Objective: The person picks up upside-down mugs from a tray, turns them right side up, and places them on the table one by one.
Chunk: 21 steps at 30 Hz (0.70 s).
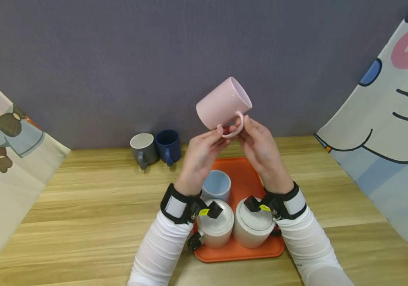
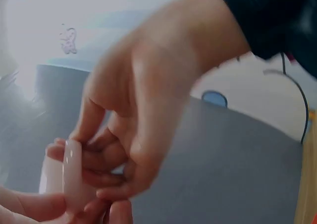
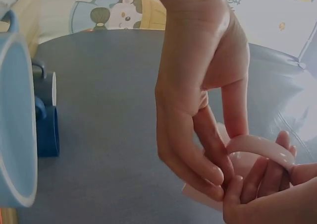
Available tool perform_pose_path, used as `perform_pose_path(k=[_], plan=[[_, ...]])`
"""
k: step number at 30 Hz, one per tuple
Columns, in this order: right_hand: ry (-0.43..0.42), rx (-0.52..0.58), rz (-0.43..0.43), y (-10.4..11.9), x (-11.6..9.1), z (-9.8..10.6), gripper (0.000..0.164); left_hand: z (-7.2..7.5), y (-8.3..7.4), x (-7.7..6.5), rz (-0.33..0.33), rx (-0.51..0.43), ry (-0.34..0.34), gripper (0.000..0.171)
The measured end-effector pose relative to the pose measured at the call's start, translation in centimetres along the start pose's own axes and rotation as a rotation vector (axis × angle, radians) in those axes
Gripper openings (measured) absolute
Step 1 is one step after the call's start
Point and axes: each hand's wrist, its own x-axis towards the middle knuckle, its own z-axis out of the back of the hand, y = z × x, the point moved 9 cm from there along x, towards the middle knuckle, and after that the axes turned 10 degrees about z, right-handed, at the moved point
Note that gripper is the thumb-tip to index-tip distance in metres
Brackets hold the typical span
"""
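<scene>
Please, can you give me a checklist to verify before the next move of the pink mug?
1. Handle held: ok, left hand and right hand are both on it.
2. Pink mug upright: not ok, it is tilted.
3. Bare space on orange tray: ok, some shows beside the light blue cup.
4. Gray mug and navy mug upright on the table: ok.
5. Pink mug empty: cannot tell, its inside is mostly hidden.

Wood-grained tabletop: one orange tray; left of the tray's far end, one navy mug and, further left, one grey mug.
</scene>
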Motion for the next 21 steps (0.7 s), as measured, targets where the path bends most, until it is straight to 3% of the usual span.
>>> perform_pose_path(k=[6,12,17,21], plan=[[-0.059,-0.071,-0.065,-1.1,0.0,0.7,0.031,0.0,0.7,0.2,0.071,-0.15,0.047,0.02],[-0.038,-0.108,-0.185,-2.4,-0.1,0.8,0.035,-0.1,0.4,0.4,0.062,-0.197,0.1,0.029],[-0.045,-0.044,-0.258,-3.3,-0.2,0.9,0.037,-0.3,0.3,0.5,0.073,-0.212,0.153,0.031],[-0.034,0.025,-0.305,-4.0,-0.3,1.0,0.038,0.0,0.3,0.5,0.084,-0.237,0.149,0.035]])
